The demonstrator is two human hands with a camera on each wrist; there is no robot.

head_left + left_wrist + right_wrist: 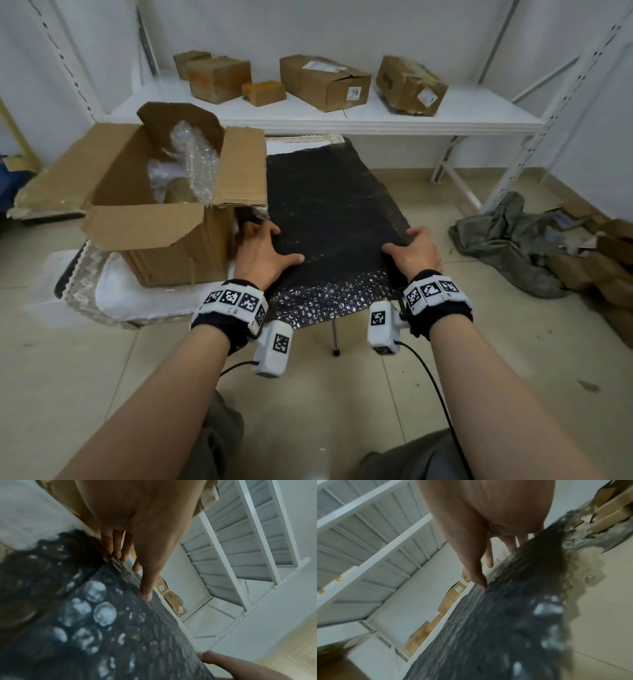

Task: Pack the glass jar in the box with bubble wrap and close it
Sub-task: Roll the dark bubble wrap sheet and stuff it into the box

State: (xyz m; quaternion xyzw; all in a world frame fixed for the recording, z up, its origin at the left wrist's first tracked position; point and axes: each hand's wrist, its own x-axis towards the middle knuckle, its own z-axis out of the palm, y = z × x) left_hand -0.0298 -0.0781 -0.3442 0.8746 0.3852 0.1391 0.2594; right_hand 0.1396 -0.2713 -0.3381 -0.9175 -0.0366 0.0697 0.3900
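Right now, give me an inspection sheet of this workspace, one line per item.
Surface: low table with white lace-edged cloth.
Job's things: open cardboard box holding clear bubble wrap; bubble wrap sheet spread beside it; jar not clearly seen.
Clutter: crumpled cloth on floor.
Grippers: left hand and right hand grip the sheet's edges.
Cables: black cable from right wrist.
Surroundings: white shelf with boxes.

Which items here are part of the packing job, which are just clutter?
Job:
open cardboard box, clear bubble wrap inside it
black bubble wrap sheet, gripped by left hand and right hand

Clutter:
shelf boxes
crumpled cloth on floor
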